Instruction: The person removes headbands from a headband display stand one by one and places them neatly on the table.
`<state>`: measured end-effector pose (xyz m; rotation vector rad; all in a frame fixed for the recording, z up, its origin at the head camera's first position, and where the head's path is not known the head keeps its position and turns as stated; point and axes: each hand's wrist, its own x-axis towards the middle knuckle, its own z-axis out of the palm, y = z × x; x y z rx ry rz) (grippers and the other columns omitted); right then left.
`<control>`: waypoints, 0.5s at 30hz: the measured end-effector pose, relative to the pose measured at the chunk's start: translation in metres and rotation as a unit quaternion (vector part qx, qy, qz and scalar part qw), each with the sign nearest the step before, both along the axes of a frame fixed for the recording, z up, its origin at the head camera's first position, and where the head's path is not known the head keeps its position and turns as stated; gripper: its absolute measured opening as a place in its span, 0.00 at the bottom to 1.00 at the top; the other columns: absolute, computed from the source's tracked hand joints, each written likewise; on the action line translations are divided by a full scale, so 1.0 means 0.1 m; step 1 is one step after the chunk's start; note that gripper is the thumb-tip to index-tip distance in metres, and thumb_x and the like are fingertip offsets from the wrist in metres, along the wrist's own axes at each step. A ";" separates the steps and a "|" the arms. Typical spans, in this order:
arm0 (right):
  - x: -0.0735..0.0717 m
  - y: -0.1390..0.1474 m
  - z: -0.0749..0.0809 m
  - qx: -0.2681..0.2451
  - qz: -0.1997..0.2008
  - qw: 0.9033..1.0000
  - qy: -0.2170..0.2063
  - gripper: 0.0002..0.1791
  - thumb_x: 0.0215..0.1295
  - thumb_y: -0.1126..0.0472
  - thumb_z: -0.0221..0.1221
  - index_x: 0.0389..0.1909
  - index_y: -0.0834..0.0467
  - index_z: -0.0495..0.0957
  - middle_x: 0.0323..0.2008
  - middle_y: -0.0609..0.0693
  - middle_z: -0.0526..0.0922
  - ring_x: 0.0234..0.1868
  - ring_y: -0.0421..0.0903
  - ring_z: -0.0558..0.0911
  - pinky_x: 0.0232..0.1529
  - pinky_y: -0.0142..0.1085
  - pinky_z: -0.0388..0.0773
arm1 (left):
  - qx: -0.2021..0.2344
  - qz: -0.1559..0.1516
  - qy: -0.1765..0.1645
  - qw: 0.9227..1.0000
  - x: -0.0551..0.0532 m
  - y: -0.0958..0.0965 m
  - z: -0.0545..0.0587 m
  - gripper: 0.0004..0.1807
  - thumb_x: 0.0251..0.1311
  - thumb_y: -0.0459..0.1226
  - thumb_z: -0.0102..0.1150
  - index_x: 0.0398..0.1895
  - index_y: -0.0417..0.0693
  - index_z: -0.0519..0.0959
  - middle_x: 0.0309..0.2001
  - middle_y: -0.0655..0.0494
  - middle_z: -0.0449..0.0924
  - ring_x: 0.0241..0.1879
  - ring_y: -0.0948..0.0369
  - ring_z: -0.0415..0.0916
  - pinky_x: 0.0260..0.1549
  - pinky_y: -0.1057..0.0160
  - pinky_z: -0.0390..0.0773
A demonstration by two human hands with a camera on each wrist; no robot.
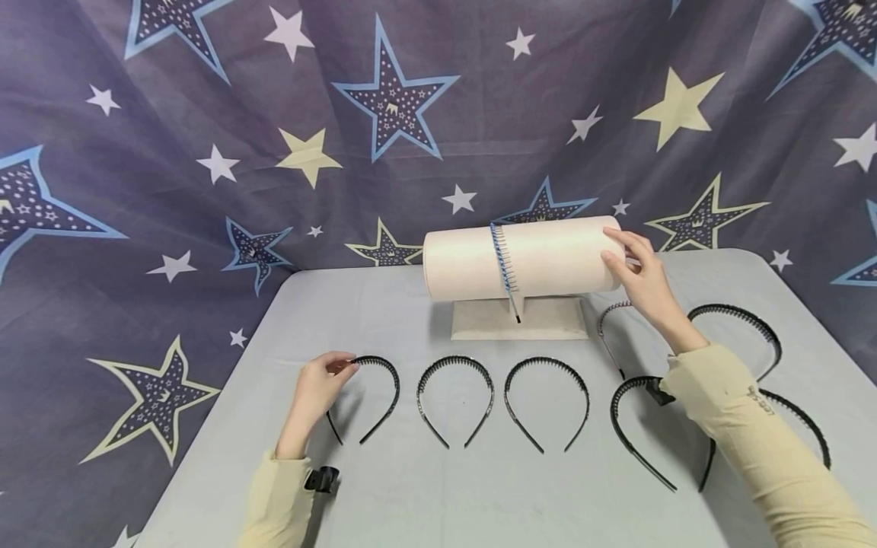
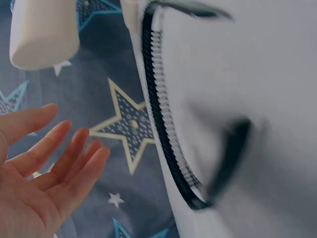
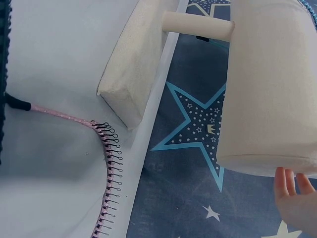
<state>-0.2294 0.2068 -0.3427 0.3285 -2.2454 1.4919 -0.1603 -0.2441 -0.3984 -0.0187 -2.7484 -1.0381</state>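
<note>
My left hand point(image 1: 320, 392) is over the leftmost black toothed headband point(image 1: 392, 380), its fingertips overlapping the top of the arch in the head view. The left wrist view shows that hand point(image 2: 47, 173) with loosely spread fingers and nothing gripped, beside a black headband point(image 2: 166, 119). My right hand point(image 1: 647, 278) rests its fingers and thumb against the right end of a cream cylinder point(image 1: 562, 255) on a stand. In the right wrist view its fingertips point(image 3: 281, 183) touch the cylinder's rim. A blue toothed headband point(image 1: 503, 259) hangs over the cylinder, left of its middle.
Two dark headbands, a middle one point(image 1: 455, 359) and one to its right point(image 1: 546, 361), lie in front of the stand base point(image 1: 473, 323). Several more black headbands point(image 1: 620, 426) lie around my right forearm, with a pink one point(image 3: 106, 163) near the base. A star-patterned curtain point(image 1: 384, 190) hangs behind the table.
</note>
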 end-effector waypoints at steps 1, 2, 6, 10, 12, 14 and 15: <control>0.00 0.00 0.00 0.000 0.000 1.000 0.000 0.21 0.63 0.65 0.49 0.57 0.67 0.65 0.54 0.62 0.62 0.42 0.32 0.65 0.38 0.15 0.66 | 0.007 -0.004 0.004 1.000 0.00 0.03 0.01 0.12 0.52 0.34 0.59 0.39 0.36 0.79 0.33 0.44 0.80 0.34 0.52 0.76 0.36 0.55 0.77; 0.00 0.00 0.00 -0.001 0.000 1.000 0.001 0.21 0.63 0.65 0.49 0.57 0.67 0.65 0.54 0.62 0.62 0.42 0.32 0.65 0.38 0.15 0.66 | 0.013 -0.010 0.010 1.000 -0.01 0.07 0.03 0.12 0.52 0.33 0.59 0.39 0.36 0.79 0.33 0.44 0.80 0.35 0.52 0.76 0.37 0.54 0.77; 0.00 0.00 0.00 -0.002 0.000 1.000 0.005 0.21 0.63 0.65 0.49 0.57 0.67 0.65 0.54 0.62 0.62 0.42 0.31 0.66 0.38 0.15 0.67 | 0.041 -0.026 0.027 0.998 -0.04 0.25 0.09 0.12 0.52 0.32 0.59 0.40 0.36 0.78 0.33 0.45 0.80 0.34 0.53 0.76 0.37 0.55 0.77; 0.00 0.00 0.00 -0.004 0.001 1.000 0.005 0.21 0.63 0.65 0.50 0.57 0.67 0.65 0.54 0.63 0.62 0.42 0.31 0.66 0.39 0.14 0.67 | 0.064 -0.046 0.037 0.996 -0.08 0.43 0.14 0.12 0.52 0.32 0.59 0.41 0.36 0.78 0.34 0.45 0.80 0.34 0.53 0.77 0.37 0.58 0.78; -0.01 0.00 -0.01 -0.004 0.000 1.000 0.006 0.21 0.63 0.65 0.50 0.57 0.67 0.65 0.54 0.62 0.62 0.42 0.31 0.66 0.39 0.14 0.67 | 0.072 -0.054 0.040 0.995 -0.11 0.52 0.16 0.13 0.52 0.32 0.59 0.41 0.37 0.78 0.34 0.45 0.79 0.35 0.53 0.77 0.37 0.59 0.79; -0.01 0.00 0.00 -0.004 0.001 1.000 0.005 0.21 0.63 0.65 0.50 0.57 0.67 0.65 0.54 0.62 0.62 0.42 0.31 0.66 0.39 0.14 0.67 | 0.080 -0.060 0.040 0.994 -0.13 0.62 0.18 0.14 0.53 0.33 0.58 0.43 0.37 0.77 0.36 0.45 0.79 0.36 0.53 0.76 0.37 0.59 0.79; -0.01 0.00 0.00 -0.003 0.001 1.000 0.004 0.21 0.63 0.65 0.50 0.57 0.67 0.65 0.54 0.62 0.62 0.42 0.31 0.66 0.39 0.14 0.67 | 0.084 -0.063 0.043 0.994 -0.15 0.67 0.19 0.14 0.53 0.33 0.58 0.43 0.37 0.77 0.36 0.45 0.79 0.36 0.53 0.76 0.38 0.59 0.79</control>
